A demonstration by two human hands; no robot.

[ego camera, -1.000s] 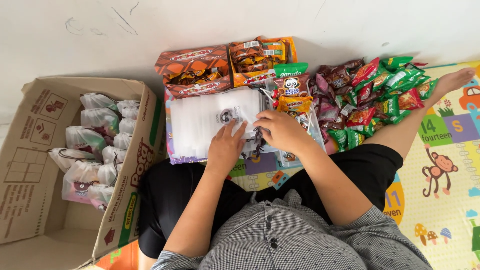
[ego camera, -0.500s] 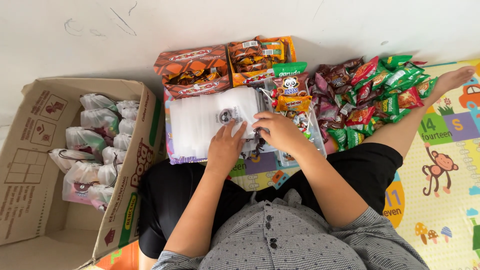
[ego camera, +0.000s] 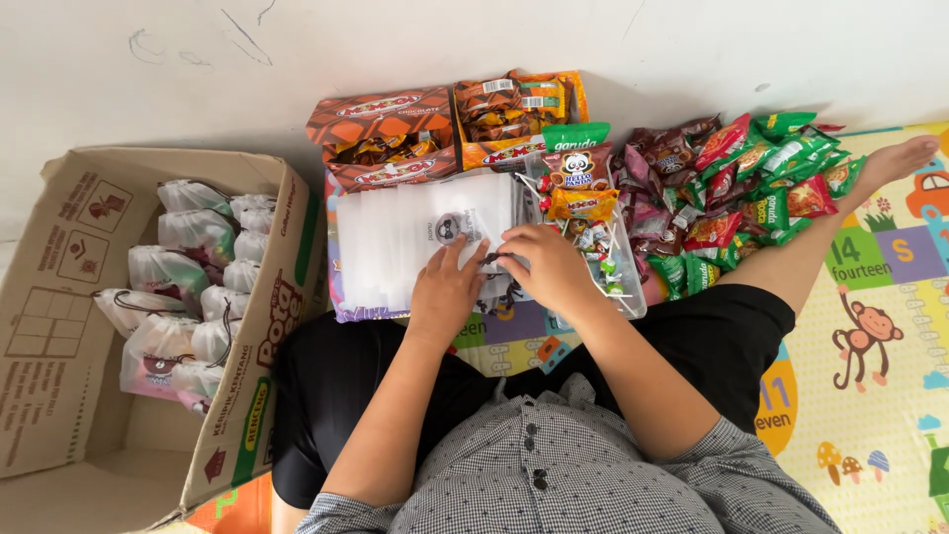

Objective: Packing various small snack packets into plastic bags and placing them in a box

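Head view, left to right: one brown corrugated carton (ego camera: pixel 59 326) stands open on the floor, holding roughly ten filled drawstring pouches (ego camera: pixel 188 287) of thin, translucent white fabric, soft and rounded, packed side by side.

Next lies a stack of flat white pouches (ego camera: pixel 395 242), rectangular and matte, fanned slightly; the exact count cannot be told. The top one carries a small round grey print. The left hand (ego camera: pixel 447 287) lies flat on the stack's right edge, fingers spread and pressing, not closed around anything. The right hand (ego camera: pixel 549 262), just beside it, pinches the dark drawstring (ego camera: pixel 491 258) at the top pouch's edge between thumb and fingertips.

Behind the stack stand two open cardboard snack boxes: a brown-orange one (ego camera: pixel 381 138) and an orange one (ego camera: pixel 519 114), both filled with glossy foil bars.

Right of the hands sits one clear plastic tray (ego camera: pixel 633 287) holding lollipops (ego camera: pixel 598 252) with thin white sticks and a few small snack packs; the count is unclear.

Further right, a loose heap of crinkly foil packets (ego camera: pixel 741 183), maroon, red and green, too many to count. It borders a foam play mat (ego camera: pixel 890 346) with bright cartoon prints, where the person's bare foot (ego camera: pixel 895 158) rests.
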